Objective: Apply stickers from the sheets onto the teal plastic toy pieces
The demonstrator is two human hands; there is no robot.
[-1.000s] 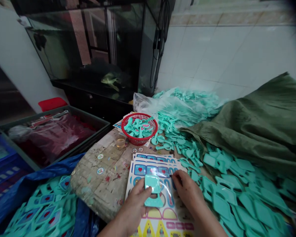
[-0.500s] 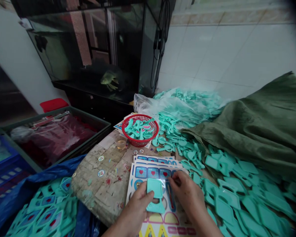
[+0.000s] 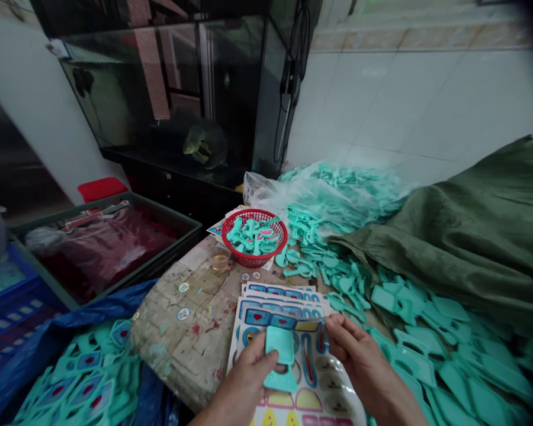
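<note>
My left hand (image 3: 247, 371) is closed on a teal plastic toy piece (image 3: 279, 346) with a square framed face and a cut-out handle, its thumb on the lower left side. The piece lies over a sticker sheet (image 3: 310, 401) printed with hearts, thermometers and yellow shapes. My right hand (image 3: 353, 343) pinches a heart sticker at the sheet's top row; the sticker is seen nearly edge-on, above a yellowish bare spot (image 3: 308, 325). That corner of the sheet bends upward. More sticker sheets (image 3: 281, 290) lie stacked beneath.
A red basket (image 3: 254, 258) of small teal pieces stands behind the sheets, beside a small clear cup (image 3: 220, 262). Loose teal pieces (image 3: 411, 355) pile up on the right, under green cloth (image 3: 462, 219). Stickered pieces (image 3: 77, 378) lie at lower left in blue sheeting.
My right hand has moved slightly right and pulled a heart sticker up from the top row, exposing a yellowish spot. My left hand keeps the teal piece in nearly the same place.
</note>
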